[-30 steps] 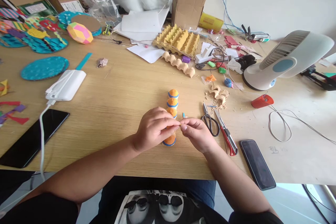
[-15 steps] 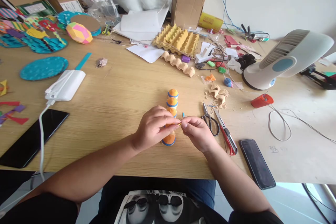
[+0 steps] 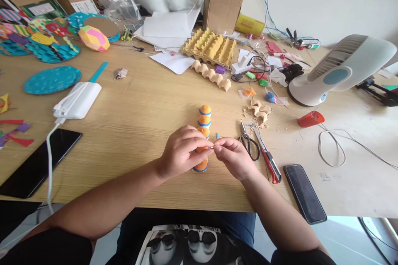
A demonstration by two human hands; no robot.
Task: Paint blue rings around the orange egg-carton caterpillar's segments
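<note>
Pinched between the fingertips of both hands is a tiny yellow piece (image 3: 212, 147), too small to make out well. My left hand (image 3: 183, 147) comes in from the left, thumb and fingers closed on one end of it. From the right, my right hand (image 3: 234, 156) pinches the other end. Below the fingers lies a strip of egg-carton cups (image 3: 204, 120), painted orange with blue rims; my left hand covers its middle part. A small blue bit (image 3: 217, 135) rests on the table just beyond my right fingers.
Black-handled scissors (image 3: 249, 143) and a red utility knife (image 3: 271, 162) lie right of my right hand, with a phone (image 3: 304, 192) farther right. Cardboard scraps (image 3: 261, 112), a yellow egg tray (image 3: 208, 47) and a white fan (image 3: 336, 70) stand beyond. A white power bank (image 3: 77, 100) sits left.
Both hands stay in nearly the same place, still pinching the yellow piece, which shows slightly more between the fingertips. Nothing else has visibly moved.
</note>
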